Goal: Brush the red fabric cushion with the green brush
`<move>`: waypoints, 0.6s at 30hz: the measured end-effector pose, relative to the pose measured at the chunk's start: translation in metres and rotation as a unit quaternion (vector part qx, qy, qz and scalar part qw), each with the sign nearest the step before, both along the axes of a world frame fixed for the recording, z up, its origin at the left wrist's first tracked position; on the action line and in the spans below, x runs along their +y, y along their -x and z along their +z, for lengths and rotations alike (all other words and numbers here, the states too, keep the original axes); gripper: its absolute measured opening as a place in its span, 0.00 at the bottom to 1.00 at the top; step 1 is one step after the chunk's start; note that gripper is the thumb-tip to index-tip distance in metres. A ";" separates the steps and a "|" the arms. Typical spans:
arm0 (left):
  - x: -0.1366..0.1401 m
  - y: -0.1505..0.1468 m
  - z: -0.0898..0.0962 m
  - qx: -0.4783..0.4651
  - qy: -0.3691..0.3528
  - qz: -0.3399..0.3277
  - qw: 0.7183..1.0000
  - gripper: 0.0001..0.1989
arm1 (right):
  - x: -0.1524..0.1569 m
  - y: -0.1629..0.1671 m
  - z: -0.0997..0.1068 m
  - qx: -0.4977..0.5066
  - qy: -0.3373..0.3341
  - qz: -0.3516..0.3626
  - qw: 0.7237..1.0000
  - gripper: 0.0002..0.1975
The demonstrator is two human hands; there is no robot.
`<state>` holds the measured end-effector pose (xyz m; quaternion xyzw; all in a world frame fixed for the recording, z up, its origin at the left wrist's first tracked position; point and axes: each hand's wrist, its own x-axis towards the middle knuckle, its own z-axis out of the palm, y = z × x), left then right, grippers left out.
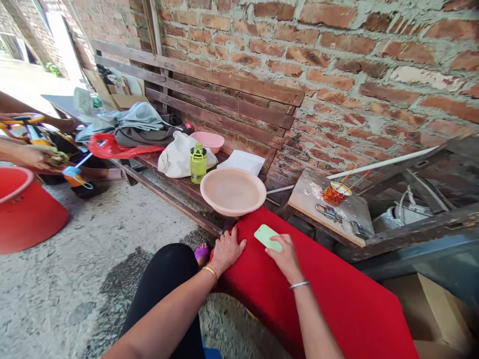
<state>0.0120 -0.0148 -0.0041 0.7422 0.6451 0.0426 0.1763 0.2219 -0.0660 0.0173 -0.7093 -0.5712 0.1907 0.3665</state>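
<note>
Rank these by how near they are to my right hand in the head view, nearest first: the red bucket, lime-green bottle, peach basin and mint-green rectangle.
1. Mint-green rectangle: under the right hand.
2. Peach basin: ahead, to the left.
3. Lime-green bottle: upright, just past the basin, farther left.
4. Red bucket: far left edge.

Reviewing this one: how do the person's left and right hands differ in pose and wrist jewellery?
The left hand rests spread on smooth red cloth, while the right hand grips a pale green, rounded rectangular piece. The left wears a gold-toned bangle; the right, a silver-toned bracelet. Both are ungloved.
</note>
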 end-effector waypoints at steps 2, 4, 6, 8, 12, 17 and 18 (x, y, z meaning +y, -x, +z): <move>0.000 0.000 -0.001 0.005 -0.006 0.000 1.000 0.35 | 0.012 0.007 -0.003 0.006 0.005 0.028 1.000 0.15; 0.000 -0.001 -0.002 0.008 -0.012 -0.002 1.000 0.35 | 0.009 -0.007 -0.003 0.008 0.018 0.017 1.000 0.15; 0.000 -0.002 -0.004 0.009 -0.016 -0.004 1.000 0.35 | -0.009 -0.039 0.001 0.005 0.037 -0.029 0.999 0.14; 0.000 -0.002 -0.005 0.008 -0.018 -0.005 1.000 0.35 | -0.039 -0.081 0.008 -0.003 0.058 -0.100 0.993 0.16; 0.001 -0.002 -0.007 -0.001 -0.018 -0.007 1.000 0.35 | -0.125 -0.167 0.026 -0.032 0.111 -0.266 0.957 0.18; 0.001 -0.002 -0.010 -0.008 -0.029 -0.003 1.000 0.36 | -0.219 -0.238 0.037 -0.056 0.171 -0.413 0.893 0.15; 0.001 -0.002 -0.010 -0.006 -0.030 -0.004 1.000 0.36 | -0.226 -0.242 0.039 -0.069 0.170 -0.416 0.891 0.15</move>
